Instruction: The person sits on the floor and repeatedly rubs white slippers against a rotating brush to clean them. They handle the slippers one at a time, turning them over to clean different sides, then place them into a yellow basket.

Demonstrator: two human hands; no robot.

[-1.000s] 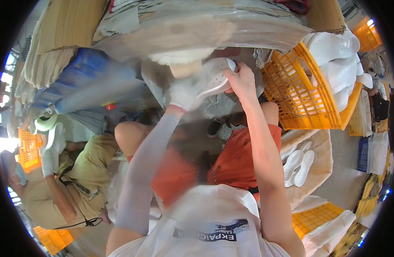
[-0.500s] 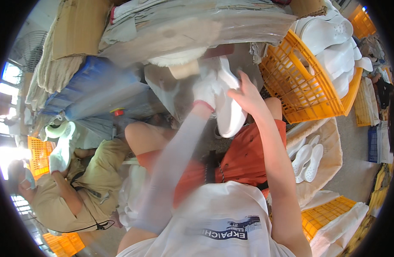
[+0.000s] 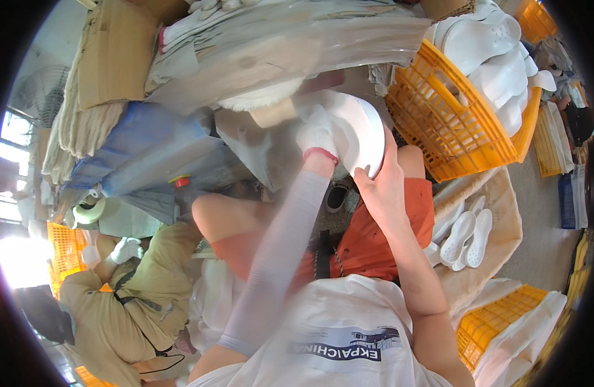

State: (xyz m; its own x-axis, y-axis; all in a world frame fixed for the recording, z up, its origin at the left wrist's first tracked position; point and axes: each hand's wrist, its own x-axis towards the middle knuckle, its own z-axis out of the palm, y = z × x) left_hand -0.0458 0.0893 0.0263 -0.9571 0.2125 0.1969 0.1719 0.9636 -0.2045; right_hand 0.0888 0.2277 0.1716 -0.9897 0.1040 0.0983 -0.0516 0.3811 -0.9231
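Observation:
A white moulded shoe (image 3: 364,126) is held over my knees, its smooth curved side turned up and to the right. My right hand (image 3: 382,187), bare, grips its lower right end with the thumb on the near edge. On the shoe's left side is my left hand (image 3: 317,134) in a white glove with a red cuff; it is closed against the shoe, though its fingers are blurred and partly hidden. Just beyond and left of the glove is a fluffy white wheel (image 3: 263,97) under a plastic-covered ledge (image 3: 297,55). Whether the shoe touches the wheel is unclear.
A tilted orange crate (image 3: 455,119) at the right is heaped with white shoes (image 3: 484,39). Below it, a cloth-lined container (image 3: 497,258) holds several more. Another orange crate (image 3: 497,322) stands lower right. At left sits a co-worker with a white-gloved hand (image 3: 126,249) near a blue sheet (image 3: 148,151).
The shoe has turned, its lower end swinging up and right. My right hand has shifted lower along it. At left, the co-worker's gloved hand has moved, and the shoe it held is gone from there.

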